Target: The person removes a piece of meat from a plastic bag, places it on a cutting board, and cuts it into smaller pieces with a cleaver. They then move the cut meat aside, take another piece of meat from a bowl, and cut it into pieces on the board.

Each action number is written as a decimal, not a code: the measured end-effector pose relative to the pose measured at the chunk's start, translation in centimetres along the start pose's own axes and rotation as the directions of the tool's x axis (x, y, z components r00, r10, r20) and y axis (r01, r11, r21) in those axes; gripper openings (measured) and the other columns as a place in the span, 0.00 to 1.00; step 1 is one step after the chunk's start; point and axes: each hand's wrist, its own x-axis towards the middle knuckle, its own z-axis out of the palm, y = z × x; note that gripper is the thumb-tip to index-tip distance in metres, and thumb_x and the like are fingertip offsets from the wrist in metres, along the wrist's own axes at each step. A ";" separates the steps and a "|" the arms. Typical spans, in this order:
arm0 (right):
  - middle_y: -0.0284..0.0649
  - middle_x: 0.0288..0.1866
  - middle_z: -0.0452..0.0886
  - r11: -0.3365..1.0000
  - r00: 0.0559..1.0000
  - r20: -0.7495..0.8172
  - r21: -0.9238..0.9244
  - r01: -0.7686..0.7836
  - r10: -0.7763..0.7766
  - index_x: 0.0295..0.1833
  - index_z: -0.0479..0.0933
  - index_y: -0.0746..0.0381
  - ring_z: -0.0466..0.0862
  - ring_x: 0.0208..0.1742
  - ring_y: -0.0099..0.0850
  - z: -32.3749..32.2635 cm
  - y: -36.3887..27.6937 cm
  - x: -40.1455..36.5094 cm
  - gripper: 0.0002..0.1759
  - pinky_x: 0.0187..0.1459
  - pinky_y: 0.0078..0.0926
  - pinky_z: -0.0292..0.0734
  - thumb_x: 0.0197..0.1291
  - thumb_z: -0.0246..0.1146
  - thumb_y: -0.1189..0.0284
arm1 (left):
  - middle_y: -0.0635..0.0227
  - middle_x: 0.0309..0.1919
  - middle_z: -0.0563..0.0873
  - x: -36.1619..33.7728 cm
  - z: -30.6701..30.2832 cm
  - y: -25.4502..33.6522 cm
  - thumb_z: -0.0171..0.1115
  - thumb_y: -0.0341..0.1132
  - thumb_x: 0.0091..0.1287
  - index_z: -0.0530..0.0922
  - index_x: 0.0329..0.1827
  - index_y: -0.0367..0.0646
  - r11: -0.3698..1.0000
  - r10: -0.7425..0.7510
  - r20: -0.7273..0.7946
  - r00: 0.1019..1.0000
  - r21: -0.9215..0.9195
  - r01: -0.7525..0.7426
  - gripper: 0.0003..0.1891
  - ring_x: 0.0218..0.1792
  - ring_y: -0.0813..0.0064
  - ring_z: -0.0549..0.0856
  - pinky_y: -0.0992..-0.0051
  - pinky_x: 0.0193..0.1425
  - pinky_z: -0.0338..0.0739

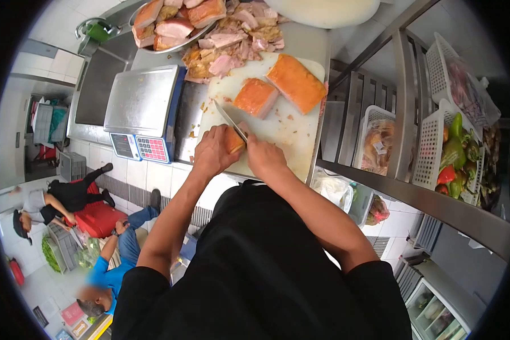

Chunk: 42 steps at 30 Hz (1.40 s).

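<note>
Stainless steel at far left: sink [96, 90], deep and rectangular. To its right, scale [141, 102] with flat square metal platform and red-and-white keypad. Beyond scale, round metal bowl [173, 51] heaped with skin-on meat slabs; alongside, loose pile of cut meat [232, 42], ragged, pink to brown. At centre, smooth white cutting board [292, 136], flecked with scraps. On its far half, smaller meat block [254, 97] and larger meat block [297, 84], both with glossy orange skin. At right, metal rack [459, 218] with perforated white basket [428, 150] of green and red peppers [453, 153].

Both forearms extended forward and angled inward, converging at near half of board.

Left hand [214, 152]: curled over meat piece [234, 140], gripping it on the board. Right hand [264, 158]: closed around handle of knife [229, 118], blade against meat piece, tip directed forward-left. Depth of cut not discernible.
</note>
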 end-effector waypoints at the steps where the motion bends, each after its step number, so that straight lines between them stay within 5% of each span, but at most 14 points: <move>1: 0.61 0.41 0.87 1.000 1.000 0.022 0.000 -0.008 0.008 0.56 0.73 0.70 0.89 0.45 0.59 0.1 0.6 -1.0 0.13 0.48 0.58 0.82 0.69 0.52 0.77 | 0.54 0.58 0.83 -0.3 -0.6 0.2 0.77 0.44 0.52 0.73 0.67 0.40 0.999 -0.046 0.046 0.998 0.030 0.045 0.39 0.60 0.51 0.83 0.58 0.63 0.79; 5: 0.61 0.40 0.87 0.997 0.995 0.062 -0.030 -0.076 0.078 0.54 0.74 0.68 0.88 0.45 0.61 0.6 4.2 -6.6 0.12 0.48 0.58 0.82 0.70 0.55 0.72 | 0.54 0.57 0.82 -1.4 -1.0 -0.9 0.75 0.39 0.50 0.71 0.68 0.44 1.000 -0.016 -0.026 1.000 0.024 0.017 0.39 0.58 0.50 0.82 0.55 0.61 0.82; 9: 0.62 0.37 0.86 0.997 0.997 0.020 0.016 -0.081 0.081 0.51 0.74 0.66 0.88 0.43 0.62 -0.3 5.4 -9.8 0.12 0.47 0.59 0.82 0.73 0.56 0.68 | 0.52 0.55 0.82 -0.5 -6.6 -4.9 0.78 0.40 0.50 0.72 0.68 0.41 0.999 -0.051 -0.399 0.915 -0.019 0.047 0.40 0.55 0.48 0.83 0.54 0.56 0.82; 14: 0.61 0.31 0.85 0.995 0.992 -0.083 0.055 -0.089 0.093 0.52 0.75 0.66 0.87 0.40 0.62 0.7 6.1 -10.6 0.16 0.45 0.61 0.80 0.75 0.57 0.62 | 0.50 0.54 0.84 5.0 -15.1 -13.7 0.78 0.49 0.52 0.76 0.66 0.38 0.946 -0.225 -0.470 0.853 0.104 0.307 0.39 0.55 0.49 0.86 0.56 0.60 0.81; 18: 0.62 0.32 0.85 0.984 0.967 -0.198 0.114 -0.139 0.160 0.55 0.76 0.66 0.86 0.38 0.62 -0.1 7.0 -12.3 0.19 0.44 0.60 0.80 0.73 0.60 0.59 | 0.42 0.60 0.83 5.7 -16.9 -16.2 0.77 0.52 0.55 0.78 0.65 0.35 0.934 -0.352 -0.277 0.894 -0.046 0.354 0.39 0.57 0.46 0.85 0.56 0.66 0.77; 20: 0.61 0.34 0.86 0.974 0.960 -0.209 0.161 -0.157 0.189 0.57 0.77 0.66 0.86 0.39 0.62 0.2 8.7 -13.1 0.21 0.44 0.58 0.80 0.72 0.61 0.59 | 0.41 0.57 0.84 5.4 -17.3 -14.8 0.77 0.53 0.57 0.78 0.65 0.35 0.966 -0.241 -0.663 0.709 -0.091 0.243 0.38 0.58 0.46 0.84 0.55 0.65 0.78; 24: 0.60 0.36 0.87 0.955 0.949 -0.235 0.260 -0.146 0.209 0.59 0.78 0.66 0.86 0.40 0.63 0.2 9.8 -14.5 0.22 0.43 0.57 0.79 0.72 0.60 0.60 | 0.46 0.53 0.85 5.1 -18.5 -11.7 0.73 0.47 0.64 0.82 0.62 0.38 0.995 -0.057 -0.817 0.574 -0.001 0.097 0.28 0.56 0.47 0.85 0.55 0.61 0.79; 26: 0.61 0.36 0.87 0.910 0.929 -0.171 0.319 -0.263 0.328 0.55 0.77 0.70 0.87 0.43 0.61 0.7 10.6 -14.7 0.22 0.45 0.52 0.81 0.70 0.62 0.60 | 0.47 0.52 0.85 4.0 -16.1 -5.9 0.73 0.44 0.64 0.83 0.61 0.42 0.938 -0.343 -0.506 0.791 -0.224 0.264 0.24 0.54 0.47 0.85 0.55 0.58 0.80; 28: 0.62 0.39 0.87 0.901 0.929 -0.123 0.316 -0.296 0.348 0.58 0.77 0.70 0.87 0.45 0.61 0.5 10.4 -14.9 0.23 0.48 0.51 0.81 0.70 0.62 0.60 | 0.50 0.54 0.85 4.4 -6.6 -5.8 0.76 0.44 0.59 0.81 0.65 0.51 0.971 0.216 -0.429 0.877 -0.002 -0.240 0.29 0.52 0.52 0.87 0.55 0.60 0.80; 29: 0.62 0.40 0.87 0.930 0.934 -0.166 0.245 -0.273 0.317 0.58 0.77 0.70 0.87 0.45 0.62 0.7 10.4 -14.9 0.23 0.48 0.51 0.81 0.69 0.62 0.60 | 0.51 0.62 0.82 3.3 -3.5 -3.0 0.74 0.44 0.60 0.79 0.69 0.54 0.997 0.069 -0.004 0.998 -0.047 -0.069 0.31 0.54 0.51 0.86 0.54 0.62 0.80; 33: 0.61 0.40 0.87 0.952 0.934 -0.229 0.200 -0.231 0.275 0.58 0.78 0.69 0.88 0.44 0.61 0.4 10.1 -15.1 0.23 0.48 0.51 0.81 0.69 0.61 0.61 | 0.51 0.70 0.76 2.5 4.9 -0.9 0.68 0.39 0.65 0.79 0.69 0.54 0.922 0.325 0.085 0.942 0.194 -0.336 0.27 0.58 0.48 0.84 0.56 0.63 0.81; 38: 0.64 0.40 0.86 0.899 0.916 -0.187 0.336 -0.280 0.355 0.54 0.78 0.68 0.86 0.45 0.64 1.1 11.1 -15.7 0.21 0.49 0.56 0.79 0.70 0.60 0.60 | 0.49 0.66 0.76 6.4 3.3 -4.1 0.64 0.37 0.67 0.78 0.69 0.46 0.987 -0.112 0.198 0.974 -0.094 0.133 0.26 0.62 0.47 0.82 0.55 0.67 0.78; 40: 0.63 0.39 0.86 0.893 0.921 -0.168 0.355 -0.277 0.352 0.53 0.78 0.68 0.86 0.45 0.65 1.0 10.9 -15.8 0.20 0.48 0.56 0.79 0.70 0.60 0.60 | 0.50 0.61 0.81 7.5 0.8 -3.4 0.67 0.37 0.65 0.77 0.68 0.43 0.931 -0.193 -0.370 0.909 -0.361 0.051 0.27 0.61 0.47 0.82 0.57 0.64 0.79; 42: 0.63 0.39 0.86 0.909 0.928 -0.123 0.281 -0.307 0.351 0.53 0.78 0.68 0.86 0.44 0.64 0.9 10.7 -15.9 0.20 0.47 0.57 0.79 0.69 0.61 0.60 | 0.50 0.59 0.83 7.7 -4.8 -1.4 0.69 0.37 0.65 0.77 0.68 0.44 0.864 -0.053 -0.677 0.734 -0.399 -0.306 0.27 0.63 0.45 0.80 0.56 0.65 0.77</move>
